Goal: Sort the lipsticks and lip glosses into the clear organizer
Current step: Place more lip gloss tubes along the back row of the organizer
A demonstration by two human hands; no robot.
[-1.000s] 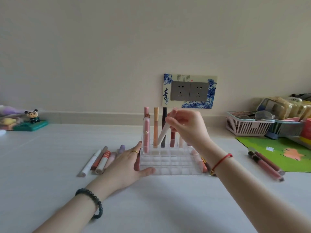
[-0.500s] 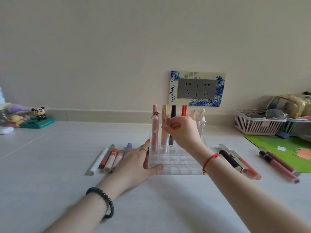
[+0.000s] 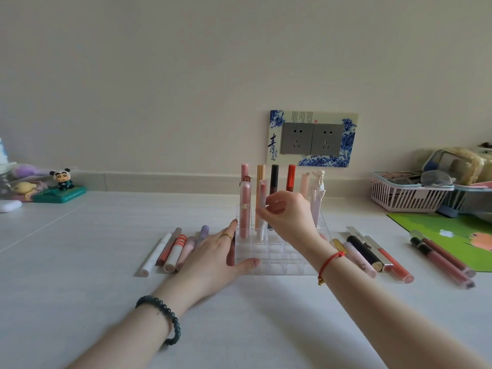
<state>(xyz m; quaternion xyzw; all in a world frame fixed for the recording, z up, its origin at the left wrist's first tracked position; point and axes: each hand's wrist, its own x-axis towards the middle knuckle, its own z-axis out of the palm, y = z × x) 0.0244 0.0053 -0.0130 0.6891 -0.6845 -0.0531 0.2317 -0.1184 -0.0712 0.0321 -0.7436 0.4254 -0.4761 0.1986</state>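
A clear gridded organizer [image 3: 277, 265] stands on the white table with several tubes upright in its back rows. My right hand [image 3: 286, 215] pinches a white tube with a pink top [image 3: 262, 206], which stands upright in a second-row slot. My left hand [image 3: 213, 255] lies flat against the organizer's left front corner, thumb along its front wall, holding nothing. Several loose lipsticks [image 3: 173, 251] lie left of that hand. More tubes [image 3: 370, 253] lie right of the organizer.
Two long dark-red glosses [image 3: 442, 258] lie at the edge of a green mat [image 3: 436, 225]. A pink basket [image 3: 407, 194] and other containers stand at back right. A panda figure [image 3: 63, 179] and toys sit at back left. Wall sockets [image 3: 312, 138] are behind.
My right hand has brought the white tube from tilted above the organizer down into a slot, where it now stands upright. The left hand has stayed put. The camera has shifted left.
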